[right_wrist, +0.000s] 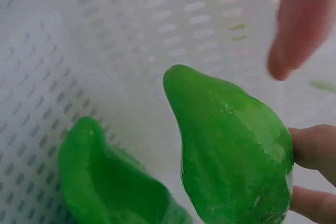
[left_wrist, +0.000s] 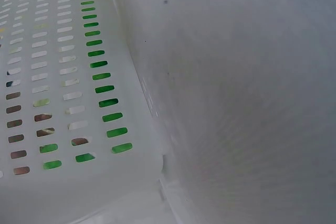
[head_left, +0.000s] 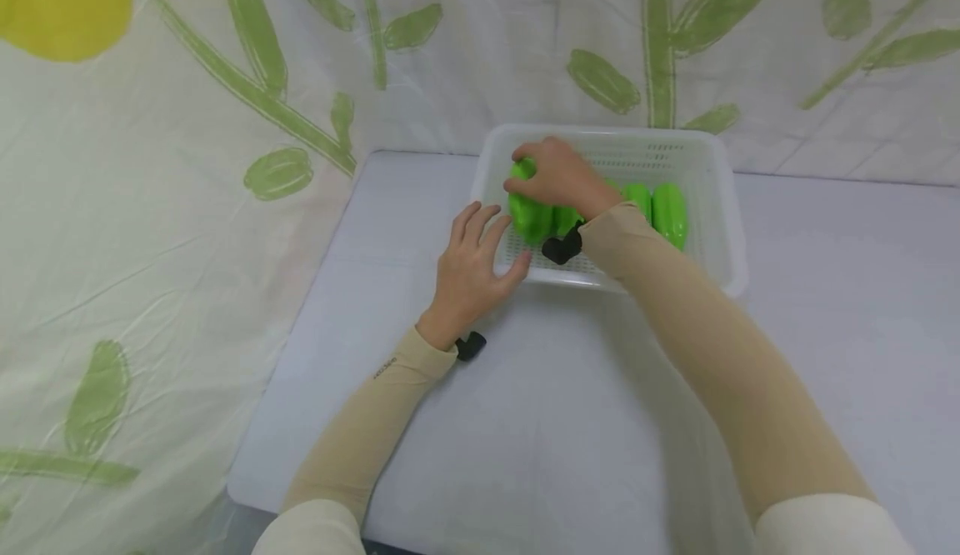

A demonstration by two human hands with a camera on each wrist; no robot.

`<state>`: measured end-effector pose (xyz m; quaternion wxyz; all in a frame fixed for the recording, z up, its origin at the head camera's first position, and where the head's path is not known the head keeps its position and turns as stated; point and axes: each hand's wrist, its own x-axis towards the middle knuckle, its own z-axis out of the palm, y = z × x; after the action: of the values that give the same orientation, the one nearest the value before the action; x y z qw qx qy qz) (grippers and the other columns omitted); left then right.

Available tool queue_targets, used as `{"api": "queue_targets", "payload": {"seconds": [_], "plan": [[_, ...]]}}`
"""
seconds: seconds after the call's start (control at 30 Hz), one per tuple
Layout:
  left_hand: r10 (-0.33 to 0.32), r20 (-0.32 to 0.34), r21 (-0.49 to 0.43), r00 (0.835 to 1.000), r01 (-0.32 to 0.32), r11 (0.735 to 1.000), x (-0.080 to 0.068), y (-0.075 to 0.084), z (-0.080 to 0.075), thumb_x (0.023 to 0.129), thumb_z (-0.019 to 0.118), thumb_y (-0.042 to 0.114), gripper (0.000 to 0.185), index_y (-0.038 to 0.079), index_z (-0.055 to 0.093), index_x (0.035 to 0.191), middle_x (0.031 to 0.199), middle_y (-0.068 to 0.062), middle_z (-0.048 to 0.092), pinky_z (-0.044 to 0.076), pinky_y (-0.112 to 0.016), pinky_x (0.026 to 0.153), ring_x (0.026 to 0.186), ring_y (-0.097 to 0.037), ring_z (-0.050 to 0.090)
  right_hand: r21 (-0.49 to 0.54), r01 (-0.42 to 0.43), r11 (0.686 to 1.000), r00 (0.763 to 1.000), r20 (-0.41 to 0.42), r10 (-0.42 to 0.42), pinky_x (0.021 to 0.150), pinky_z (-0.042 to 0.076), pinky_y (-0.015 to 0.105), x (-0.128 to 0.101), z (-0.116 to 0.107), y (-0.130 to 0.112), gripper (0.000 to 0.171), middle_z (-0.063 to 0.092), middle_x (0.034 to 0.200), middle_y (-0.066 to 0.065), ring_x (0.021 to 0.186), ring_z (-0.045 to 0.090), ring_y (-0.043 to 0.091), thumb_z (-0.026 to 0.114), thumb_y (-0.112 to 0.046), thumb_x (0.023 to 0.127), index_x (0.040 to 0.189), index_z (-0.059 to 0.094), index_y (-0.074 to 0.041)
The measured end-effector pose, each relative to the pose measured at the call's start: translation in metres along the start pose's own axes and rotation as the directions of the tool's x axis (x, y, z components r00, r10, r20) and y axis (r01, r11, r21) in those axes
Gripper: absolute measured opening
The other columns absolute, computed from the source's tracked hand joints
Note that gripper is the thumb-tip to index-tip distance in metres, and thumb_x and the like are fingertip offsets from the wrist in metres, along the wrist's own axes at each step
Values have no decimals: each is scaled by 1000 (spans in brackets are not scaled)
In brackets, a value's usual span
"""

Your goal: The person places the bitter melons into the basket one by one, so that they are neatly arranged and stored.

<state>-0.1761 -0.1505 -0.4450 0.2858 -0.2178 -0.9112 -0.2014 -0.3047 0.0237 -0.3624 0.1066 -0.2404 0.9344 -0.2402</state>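
Observation:
A white slotted plastic basket (head_left: 731, 230) holds several glossy green fruit-like pieces (head_left: 670, 215) with lengthwise ridges, lying side by side. My right hand (head_left: 564, 177) reaches in at the left end and grips the leftmost green ridged fruit (head_left: 531, 220). Close up in the right wrist view, this fruit (right_wrist: 236, 150) tapers to a blunt tip, and another green piece (right_wrist: 105, 182) lies lower left. Fingers spread, my left hand (head_left: 468, 276) is at the basket's front left corner, its fingertips near the rim. Whether they touch it I cannot tell. The left wrist view shows the slotted basket wall (left_wrist: 58, 82).
The basket stands at the back of a white-covered table (head_left: 525, 422). Behind and to the left hangs a white sheet (head_left: 465, 63) printed with green leaves and yellow flowers. A black wrist piece (head_left: 562, 245) on the right arm overlaps the basket's front.

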Motion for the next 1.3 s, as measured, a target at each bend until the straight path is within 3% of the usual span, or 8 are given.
{"api": "queue_targets", "payload": {"seconds": [0.2,0.43,0.6,0.87,1.3], "plan": [[16,-15,-1,1000,-16,1000,-1,-2,2,98,61,43,52,3,68,129,140,-17,62,64,-45,77,142,-40,47,-59,-3,998,999,39,6,117,39,53,8,13,-4,63,54,150,22,142,44,39,61,-44,101,150,53,-4],[13,-20,-11,1000,-13,1000,0,0,1,97,63,43,51,3,68,127,140,-17,62,64,-45,74,142,-39,47,-143,-13,990,999,29,17,112,45,58,15,26,-4,65,50,153,25,140,48,44,59,-49,102,151,53,-6],[17,-24,-7,1000,-17,1000,0,0,1,96,64,43,50,4,69,127,139,-16,62,64,-45,68,141,-40,48,-156,-16,988,1000,20,20,109,47,60,14,27,-4,64,46,154,28,137,51,46,58,-47,103,152,52,-7],[10,-19,-9,1000,-10,1000,0,-1,1,97,64,43,50,4,69,127,139,-15,62,64,-45,73,142,-40,48,-161,-14,987,1000,16,16,107,49,58,14,29,-3,60,49,151,26,133,53,43,58,-41,102,151,54,-7],[8,-12,-8,1000,-8,1000,0,-1,0,96,65,42,50,3,69,127,139,-16,62,64,-47,78,141,-41,48,-162,-22,987,999,30,27,107,49,59,13,30,-2,62,47,154,25,137,51,43,58,-45,104,153,51,-8]]}}
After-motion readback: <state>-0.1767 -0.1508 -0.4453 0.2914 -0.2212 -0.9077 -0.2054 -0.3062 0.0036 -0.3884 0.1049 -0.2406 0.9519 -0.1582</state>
